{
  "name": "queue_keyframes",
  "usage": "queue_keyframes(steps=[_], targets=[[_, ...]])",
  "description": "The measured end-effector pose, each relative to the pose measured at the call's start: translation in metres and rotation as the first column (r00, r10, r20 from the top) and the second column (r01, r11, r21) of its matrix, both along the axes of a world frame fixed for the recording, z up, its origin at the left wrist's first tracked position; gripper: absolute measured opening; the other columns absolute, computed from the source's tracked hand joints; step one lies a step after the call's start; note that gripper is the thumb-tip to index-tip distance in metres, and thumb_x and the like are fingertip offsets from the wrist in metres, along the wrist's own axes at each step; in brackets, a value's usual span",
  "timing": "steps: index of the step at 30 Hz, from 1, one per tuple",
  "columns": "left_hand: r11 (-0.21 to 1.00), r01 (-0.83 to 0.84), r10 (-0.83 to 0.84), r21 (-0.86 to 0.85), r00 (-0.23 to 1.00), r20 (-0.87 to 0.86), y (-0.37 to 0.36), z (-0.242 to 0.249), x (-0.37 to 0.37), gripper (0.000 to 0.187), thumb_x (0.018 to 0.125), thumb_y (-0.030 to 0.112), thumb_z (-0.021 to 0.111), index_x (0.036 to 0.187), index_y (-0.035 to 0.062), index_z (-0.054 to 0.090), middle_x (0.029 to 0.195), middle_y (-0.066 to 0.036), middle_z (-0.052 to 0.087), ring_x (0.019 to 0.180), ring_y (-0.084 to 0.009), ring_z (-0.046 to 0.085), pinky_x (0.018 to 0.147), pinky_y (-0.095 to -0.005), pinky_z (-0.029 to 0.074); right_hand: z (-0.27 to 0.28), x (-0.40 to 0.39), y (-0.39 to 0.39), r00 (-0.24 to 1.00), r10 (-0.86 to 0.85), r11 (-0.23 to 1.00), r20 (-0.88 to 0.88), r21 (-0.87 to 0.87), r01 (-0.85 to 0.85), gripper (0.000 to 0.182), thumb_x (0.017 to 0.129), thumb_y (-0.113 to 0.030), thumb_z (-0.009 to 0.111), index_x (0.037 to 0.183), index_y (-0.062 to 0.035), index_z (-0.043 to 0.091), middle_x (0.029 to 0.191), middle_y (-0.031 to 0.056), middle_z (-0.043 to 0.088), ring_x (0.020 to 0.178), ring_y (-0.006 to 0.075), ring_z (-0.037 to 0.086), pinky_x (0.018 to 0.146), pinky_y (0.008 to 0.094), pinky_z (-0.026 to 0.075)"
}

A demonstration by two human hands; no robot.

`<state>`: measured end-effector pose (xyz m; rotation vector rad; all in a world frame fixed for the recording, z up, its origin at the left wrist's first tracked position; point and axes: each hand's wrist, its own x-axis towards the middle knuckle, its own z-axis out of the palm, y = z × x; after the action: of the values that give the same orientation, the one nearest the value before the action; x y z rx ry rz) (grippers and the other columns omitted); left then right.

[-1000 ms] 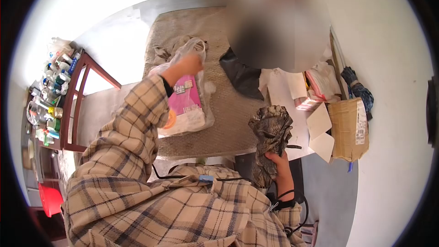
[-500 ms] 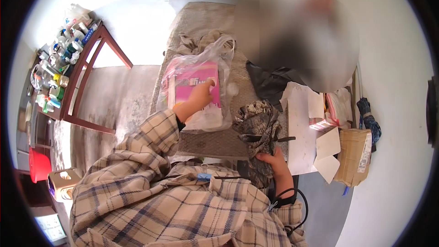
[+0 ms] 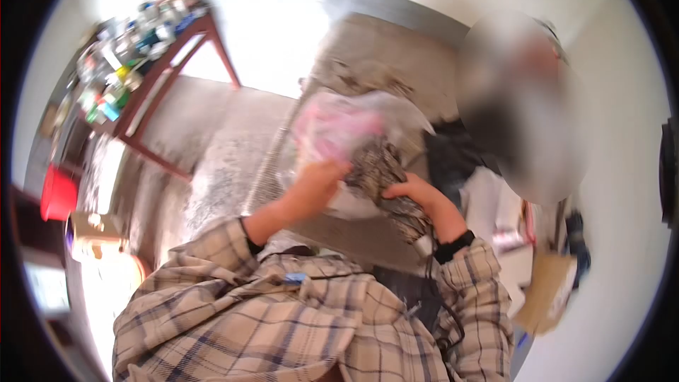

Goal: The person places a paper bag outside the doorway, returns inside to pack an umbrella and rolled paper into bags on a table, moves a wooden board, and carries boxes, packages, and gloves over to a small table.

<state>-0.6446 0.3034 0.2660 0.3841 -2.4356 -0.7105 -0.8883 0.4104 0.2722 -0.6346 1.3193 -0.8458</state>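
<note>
A clear plastic bag (image 3: 403,117) with something pink inside lies on the woven-covered surface (image 3: 385,39) in front of me. My right hand (image 3: 417,192) grips a bunched, dark patterned cloth (image 3: 376,168) and holds it over the bag's near right part. My left hand (image 3: 316,185) is closed at the bag's near side, just left of the cloth; motion blur hides what its fingers hold. A grey-brown cloth (image 3: 364,78) lies beyond the bag.
Many bottles (image 3: 117,71) crowd a dark red table (image 3: 166,71) at the left. A red bucket (image 3: 59,193) stands below. Black material (image 3: 453,152), a cardboard box (image 3: 546,293) and a folded umbrella (image 3: 576,240) are at the right.
My right hand has carried the patterned cloth up and left onto the bag. My left hand has drawn back from the pink item's front and closed. The whole view has shifted and tilted.
</note>
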Motion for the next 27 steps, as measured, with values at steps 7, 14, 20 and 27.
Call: queue_keyframes(steps=[7,14,20,27], targets=[[0.979,0.088,-0.101,0.183,0.993,0.066,0.034,0.001,0.001,0.035,0.074,0.004,0.055,0.109,0.0023,0.054,0.098,-0.016,0.048,0.089,-0.0341,0.055,0.073,-0.0407,0.046,-0.018,0.013,-0.085,0.966,-0.093,0.984,0.242,-0.125,0.127,0.036,0.074,-0.011,0.063,0.108,0.0007,0.058,0.100,0.0105,0.064,0.086,0.0228,0.064,0.076,0.0345,0.053],[0.912,0.120,-0.047,0.393,0.981,-0.190,0.039,0.015,-0.013,0.029,0.075,0.003,0.056,0.104,0.0034,0.055,0.090,-0.016,0.048,0.087,-0.0341,0.053,0.075,-0.0393,0.045,-0.079,0.065,-0.125,0.861,-0.095,0.979,0.500,-0.108,0.171,0.045,0.081,-0.024,0.061,0.119,-0.0032,0.051,0.115,0.0135,0.056,0.106,0.0193,0.055,0.092,0.0418,0.044],[0.926,-0.069,0.190,0.370,0.934,-0.303,0.016,0.019,-0.011,0.018,0.076,0.000,0.056,0.093,0.0028,0.059,0.089,-0.016,0.052,0.088,-0.0337,0.054,0.076,-0.0396,0.044,-0.111,0.084,-0.104,0.927,0.003,0.993,0.376,-0.111,0.042,0.045,0.080,-0.028,0.063,0.116,-0.0031,0.053,0.109,0.0128,0.059,0.101,0.0185,0.057,0.087,0.0410,0.047],[0.881,0.036,0.080,0.472,0.972,-0.222,-0.022,0.000,-0.016,0.028,0.076,-0.008,0.052,0.098,0.0047,0.062,0.087,-0.010,0.060,0.082,-0.0210,0.057,0.073,-0.0313,0.045,-0.106,0.063,-0.126,0.975,0.036,0.954,-0.221,-0.284,-0.099,0.040,0.080,-0.040,0.066,0.089,-0.0006,0.065,0.073,0.0080,0.064,0.067,0.0176,0.059,0.055,0.0367,0.047]])
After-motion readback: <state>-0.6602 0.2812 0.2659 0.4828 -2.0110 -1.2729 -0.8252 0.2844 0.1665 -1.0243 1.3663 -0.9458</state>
